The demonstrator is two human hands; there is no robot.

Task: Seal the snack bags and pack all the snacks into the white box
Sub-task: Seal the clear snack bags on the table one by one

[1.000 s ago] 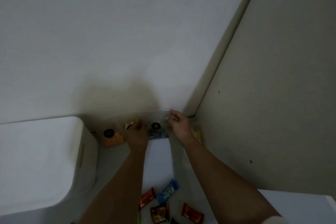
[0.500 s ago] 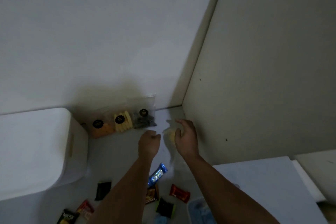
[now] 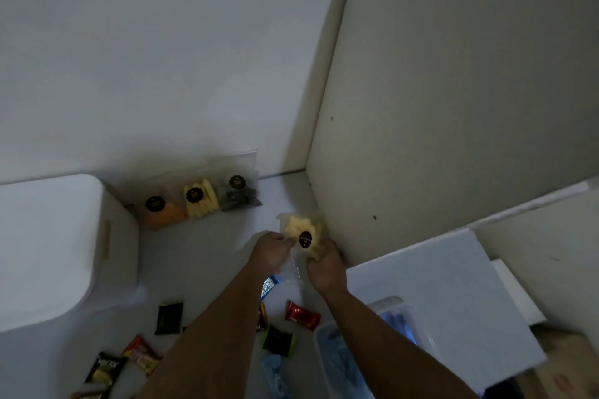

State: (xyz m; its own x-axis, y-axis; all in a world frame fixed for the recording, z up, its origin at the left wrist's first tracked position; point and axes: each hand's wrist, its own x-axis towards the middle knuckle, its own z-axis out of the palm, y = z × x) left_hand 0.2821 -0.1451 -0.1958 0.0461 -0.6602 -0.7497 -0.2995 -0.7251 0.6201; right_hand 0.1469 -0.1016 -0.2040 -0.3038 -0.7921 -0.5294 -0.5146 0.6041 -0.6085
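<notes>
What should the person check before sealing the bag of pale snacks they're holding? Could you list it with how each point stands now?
1. Both hands on the bag: ok. The left hand and right hand grip the clear snack bag.
2. Bag lifted off the table: ok.
3. Bag's opening lined up for sealing: cannot tell, the clear film barely shows.
4. Other three bags out of the way: ok, they lean against the wall.
5. White box within reach: ok, it sits to the left.
6. Loose wrapped snacks packed: not ok, they lie on the table.
</notes>
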